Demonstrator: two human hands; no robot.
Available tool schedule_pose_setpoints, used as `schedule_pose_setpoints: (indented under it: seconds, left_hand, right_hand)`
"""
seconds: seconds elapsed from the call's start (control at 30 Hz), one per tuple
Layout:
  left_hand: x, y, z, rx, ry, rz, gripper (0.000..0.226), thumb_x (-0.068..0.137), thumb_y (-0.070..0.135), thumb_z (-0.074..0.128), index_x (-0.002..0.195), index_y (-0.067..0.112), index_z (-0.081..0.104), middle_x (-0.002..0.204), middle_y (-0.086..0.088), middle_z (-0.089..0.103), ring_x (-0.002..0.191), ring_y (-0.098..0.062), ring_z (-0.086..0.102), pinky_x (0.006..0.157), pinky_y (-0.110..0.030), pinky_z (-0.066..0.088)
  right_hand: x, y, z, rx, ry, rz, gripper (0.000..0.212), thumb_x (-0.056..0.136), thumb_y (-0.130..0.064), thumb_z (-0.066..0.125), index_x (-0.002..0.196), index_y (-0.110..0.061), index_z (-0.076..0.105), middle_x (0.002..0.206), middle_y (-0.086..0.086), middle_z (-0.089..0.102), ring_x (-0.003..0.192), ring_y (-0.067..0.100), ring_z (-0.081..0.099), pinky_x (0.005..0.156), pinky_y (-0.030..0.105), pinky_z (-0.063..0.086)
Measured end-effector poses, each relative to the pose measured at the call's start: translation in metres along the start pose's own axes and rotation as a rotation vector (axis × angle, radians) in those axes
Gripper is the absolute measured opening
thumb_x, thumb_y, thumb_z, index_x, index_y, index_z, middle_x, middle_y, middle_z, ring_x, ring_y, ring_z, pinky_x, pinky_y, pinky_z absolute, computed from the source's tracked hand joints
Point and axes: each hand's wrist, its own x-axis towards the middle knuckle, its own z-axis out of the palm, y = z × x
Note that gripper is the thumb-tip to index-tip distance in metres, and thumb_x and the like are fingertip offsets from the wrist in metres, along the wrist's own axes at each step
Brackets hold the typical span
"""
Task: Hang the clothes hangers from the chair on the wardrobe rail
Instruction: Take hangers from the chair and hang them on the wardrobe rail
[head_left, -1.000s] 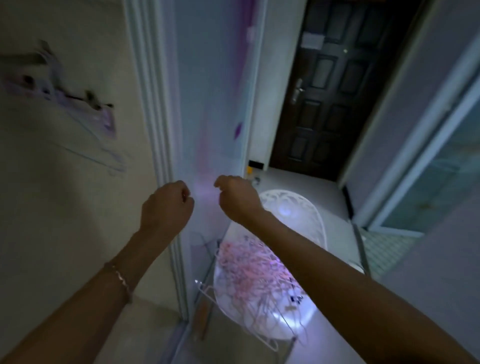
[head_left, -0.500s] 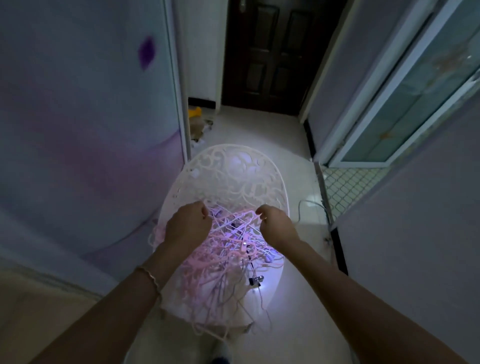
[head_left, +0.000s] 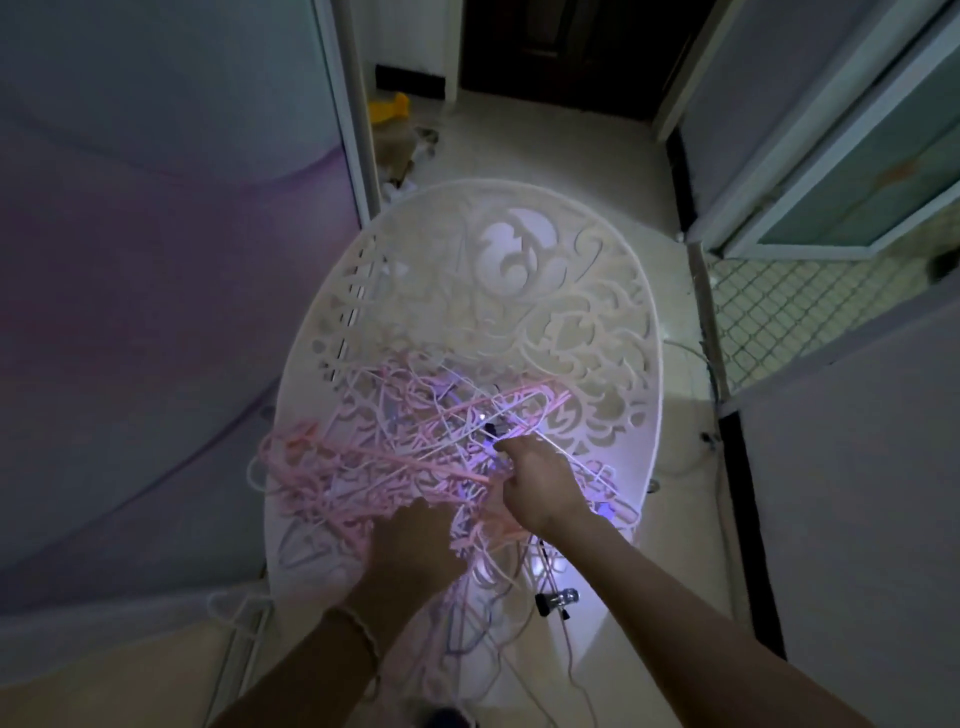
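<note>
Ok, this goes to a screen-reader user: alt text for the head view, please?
A left hand and right hand reach into tangled pink and white clothes hangers heaped on a white openwork chair; the right grips some. A dark door lies beyond.

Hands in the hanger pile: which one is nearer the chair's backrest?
The right hand, mid-way into the hanger pile; the left hand is at the pile's near edge, farther from the chair's cut-out backrest.

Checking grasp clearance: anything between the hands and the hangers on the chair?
Nothing visible: left hand and right hand are both in the hangers heaped on the chair. The pile itself may hinder: pink and white hangers lie interlocked, so one may drag others. Wardrobe rail is out of view.
</note>
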Motion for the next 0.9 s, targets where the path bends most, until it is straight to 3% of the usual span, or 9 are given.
schedule_pose_setpoints:
  seconds: [0.07, 0.13, 0.23, 0.33, 0.43, 0.5, 0.63, 0.73, 0.9]
  left_hand:
    - [0.003, 0.006, 0.01, 0.069, 0.043, 0.017, 0.058, 0.066, 0.054, 0.069, 0.116, 0.026, 0.058, 0.124, -0.005, 0.054, 0.106, -0.023, 0.059, 0.075, -0.027, 0.045]
    - [0.007, 0.009, 0.022, 0.166, 0.142, 0.111, 0.053, 0.034, 0.054, 0.08, 0.077, 0.024, 0.072, 0.087, -0.007, 0.067, 0.061, -0.022, 0.064, 0.051, -0.024, 0.045]
    - [0.016, 0.011, 0.039, 0.149, 0.383, 0.174, 0.016, 0.058, 0.025, 0.06, 0.047, 0.015, 0.065, 0.057, -0.008, 0.064, 0.031, -0.02, 0.048, 0.039, -0.022, 0.042]
    - [0.012, 0.011, 0.046, 0.223, 0.584, 0.196, 0.027, 0.071, 0.005, 0.049, 0.057, 0.01, 0.072, 0.06, -0.011, 0.069, 0.033, -0.019, 0.052, 0.04, -0.02, 0.042]
    - [0.01, 0.007, 0.045, 0.103, 0.668, 0.305, 0.032, 0.093, 0.01, 0.036, 0.082, 0.016, 0.065, 0.061, -0.005, 0.068, 0.039, -0.019, 0.058, 0.04, -0.02, 0.046]
    - [0.006, 0.008, 0.03, 0.058, 0.643, 0.368, 0.015, 0.084, 0.013, 0.043, 0.088, 0.021, 0.056, 0.057, 0.0, 0.064, 0.041, -0.016, 0.06, 0.039, -0.017, 0.046]
    - [0.007, 0.011, 0.003, 0.06, 0.475, 0.282, 0.01, 0.058, 0.022, 0.075, 0.065, 0.024, 0.068, 0.053, 0.002, 0.058, 0.043, -0.013, 0.061, 0.037, -0.018, 0.044]
    - [0.007, 0.005, -0.011, -0.045, 0.488, 0.22, 0.026, 0.056, 0.014, 0.088, 0.074, 0.023, 0.072, 0.068, 0.002, 0.067, 0.06, -0.016, 0.068, 0.05, -0.027, 0.056]
    - [0.0, 0.003, -0.049, -0.332, 0.628, 0.211, 0.014, 0.088, 0.006, 0.06, 0.095, 0.013, 0.069, 0.088, -0.005, 0.068, 0.081, -0.022, 0.064, 0.072, -0.029, 0.049]
  right_hand:
    - [0.002, 0.002, 0.009, 0.028, 0.024, 0.026, 0.054, 0.083, -0.007, 0.048, 0.136, -0.015, 0.049, 0.131, 0.01, 0.054, 0.123, 0.03, 0.046, 0.102, 0.038, 0.038]
    - [0.003, 0.008, 0.015, 0.069, 0.072, 0.054, 0.049, 0.083, -0.005, 0.049, 0.132, -0.012, 0.053, 0.125, 0.013, 0.056, 0.118, 0.033, 0.049, 0.099, 0.039, 0.04]
    - [0.0, 0.016, 0.015, 0.134, 0.122, 0.077, 0.043, 0.082, -0.003, 0.049, 0.123, -0.011, 0.058, 0.119, 0.014, 0.059, 0.114, 0.033, 0.051, 0.094, 0.038, 0.042]
    - [-0.004, 0.022, 0.011, 0.17, 0.149, 0.088, 0.037, 0.087, -0.004, 0.047, 0.122, -0.008, 0.058, 0.121, 0.014, 0.058, 0.116, 0.031, 0.05, 0.096, 0.039, 0.041]
    - [-0.007, 0.025, 0.008, 0.185, 0.242, 0.074, 0.029, 0.097, -0.015, 0.043, 0.121, -0.009, 0.058, 0.119, 0.013, 0.059, 0.112, 0.03, 0.052, 0.093, 0.04, 0.043]
    - [-0.008, 0.026, 0.004, 0.214, 0.319, 0.064, 0.03, 0.098, -0.018, 0.043, 0.123, -0.011, 0.057, 0.121, 0.011, 0.058, 0.112, 0.028, 0.053, 0.094, 0.04, 0.044]
    - [-0.013, 0.023, -0.007, 0.287, 0.461, 0.051, 0.048, 0.083, 0.003, 0.044, 0.128, -0.013, 0.052, 0.127, 0.006, 0.054, 0.116, 0.026, 0.048, 0.098, 0.038, 0.039]
    - [-0.017, 0.017, -0.013, 0.369, 0.585, 0.081, 0.053, 0.081, 0.006, 0.041, 0.129, -0.015, 0.048, 0.13, 0.004, 0.049, 0.116, 0.022, 0.046, 0.097, 0.036, 0.037]
    - [-0.02, 0.012, -0.014, 0.54, 0.699, 0.181, 0.057, 0.08, 0.005, 0.037, 0.131, -0.019, 0.042, 0.127, -0.002, 0.042, 0.104, 0.013, 0.046, 0.091, 0.042, 0.044]
